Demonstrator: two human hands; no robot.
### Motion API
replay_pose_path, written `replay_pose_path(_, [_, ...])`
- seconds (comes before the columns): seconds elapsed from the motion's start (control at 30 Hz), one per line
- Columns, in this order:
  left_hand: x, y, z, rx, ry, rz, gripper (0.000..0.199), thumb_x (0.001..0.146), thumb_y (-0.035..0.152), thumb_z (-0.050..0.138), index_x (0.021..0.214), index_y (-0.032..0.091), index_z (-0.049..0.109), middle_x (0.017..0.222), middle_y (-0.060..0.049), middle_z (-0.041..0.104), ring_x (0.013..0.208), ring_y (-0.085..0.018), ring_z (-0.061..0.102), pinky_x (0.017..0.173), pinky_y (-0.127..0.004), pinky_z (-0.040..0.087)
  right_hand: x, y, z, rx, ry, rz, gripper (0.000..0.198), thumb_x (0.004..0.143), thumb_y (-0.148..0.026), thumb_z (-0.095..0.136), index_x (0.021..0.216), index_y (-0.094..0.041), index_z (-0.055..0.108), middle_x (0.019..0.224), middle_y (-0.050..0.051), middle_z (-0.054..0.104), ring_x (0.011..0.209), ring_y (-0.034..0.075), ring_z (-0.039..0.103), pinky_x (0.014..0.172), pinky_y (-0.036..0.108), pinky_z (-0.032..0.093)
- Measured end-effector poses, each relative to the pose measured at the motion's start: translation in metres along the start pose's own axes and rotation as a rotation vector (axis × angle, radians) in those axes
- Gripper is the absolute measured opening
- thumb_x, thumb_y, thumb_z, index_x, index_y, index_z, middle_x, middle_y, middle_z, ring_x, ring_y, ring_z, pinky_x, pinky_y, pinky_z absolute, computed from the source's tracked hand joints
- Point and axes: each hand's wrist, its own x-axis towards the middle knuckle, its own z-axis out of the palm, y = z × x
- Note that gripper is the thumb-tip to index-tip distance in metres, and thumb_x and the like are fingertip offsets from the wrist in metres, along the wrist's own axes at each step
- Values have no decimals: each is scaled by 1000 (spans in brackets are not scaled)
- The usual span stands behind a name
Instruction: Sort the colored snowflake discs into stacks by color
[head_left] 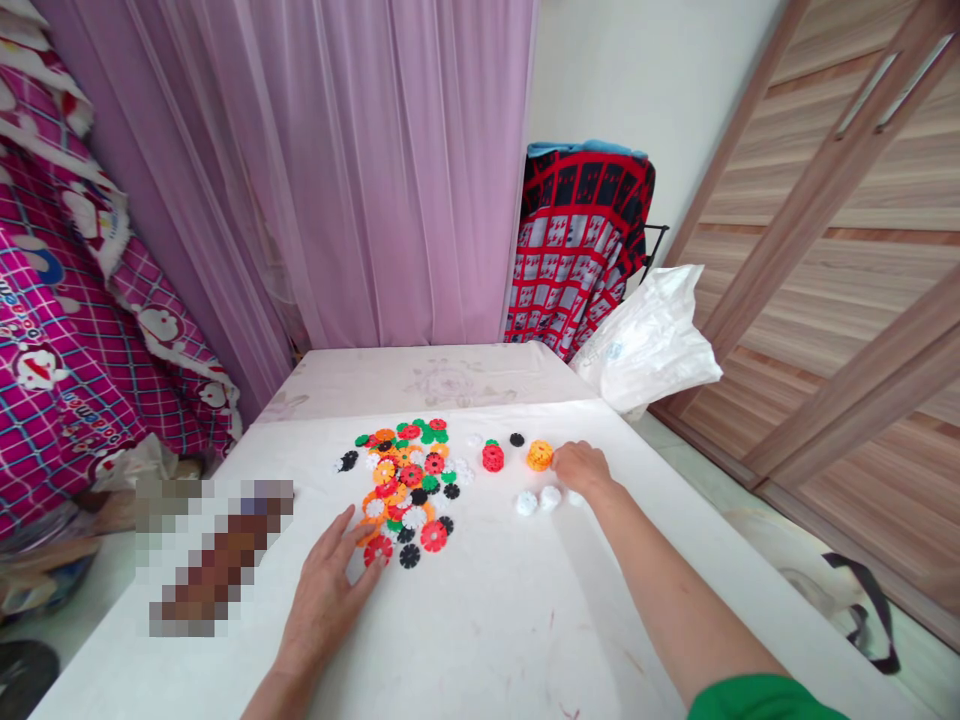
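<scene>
A loose pile of notched plastic snowflake discs (410,476) in red, orange, black, green and white lies on the table's left half. My left hand (330,575) is open at its near left edge, fingers spread, the tips by a red disc (378,551) and orange ones. My right hand (583,467) is curled closed at the right side of a stack of orange discs (539,456); its fingertips are partly hidden, and I cannot see what they hold. Left of it are a red stack (493,458) with green behind it and a black disc (517,439). White discs (526,502) sit nearer me.
A white cloth covers the table (480,630). A white plastic bag (652,340) hangs by its far right corner. Purple curtains (390,170) hang behind, and a wooden wardrobe (832,300) stands to the right. A blurred-out patch (221,565) lies at the table's left.
</scene>
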Motion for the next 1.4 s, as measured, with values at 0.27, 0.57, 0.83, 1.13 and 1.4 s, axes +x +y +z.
replay_pose_path(0.27, [0, 4, 0, -22, -2, -16, 35, 83, 45, 56, 110, 26, 67, 140, -10, 52, 121, -29, 56, 101, -49, 47, -4, -2, -7, 1, -17, 72, 36, 85, -7, 41, 98, -18, 73, 114, 13, 68, 111, 27, 57, 82, 36, 42])
replay_pose_path(0.57, [3, 10, -2, 15, -85, -33, 32, 84, 48, 55, 106, 27, 68, 138, -10, 55, 124, -29, 53, 103, -51, 43, -65, -55, -2, 406, 202, -218, 31, 86, -16, 45, 103, -27, 69, 112, 1, 68, 94, 16, 62, 81, 25, 44])
replay_pose_path(0.83, [1, 16, -3, 51, -110, -18, 47, 80, 54, 60, 119, 28, 62, 142, -12, 50, 129, -32, 48, 107, -55, 37, -109, -131, 41, 416, 204, -583, 28, 80, -38, 63, 105, -26, 67, 108, 3, 62, 103, 19, 55, 91, 27, 41])
replay_pose_path(1.13, [0, 14, 1, 51, -70, -15, 36, 81, 46, 61, 110, 26, 64, 140, -12, 51, 127, -32, 50, 106, -54, 39, -108, -146, 42, 291, 246, -573, 16, 79, -33, 63, 90, -22, 68, 99, 4, 62, 96, 20, 54, 83, 28, 40])
replay_pose_path(1.4, [-2, 14, 3, 57, -42, 0, 34, 82, 46, 59, 110, 26, 65, 139, -12, 52, 128, -31, 49, 105, -54, 40, -67, -111, 14, 299, 392, -405, 24, 83, -38, 61, 97, -20, 68, 105, 7, 63, 97, 21, 55, 85, 29, 40])
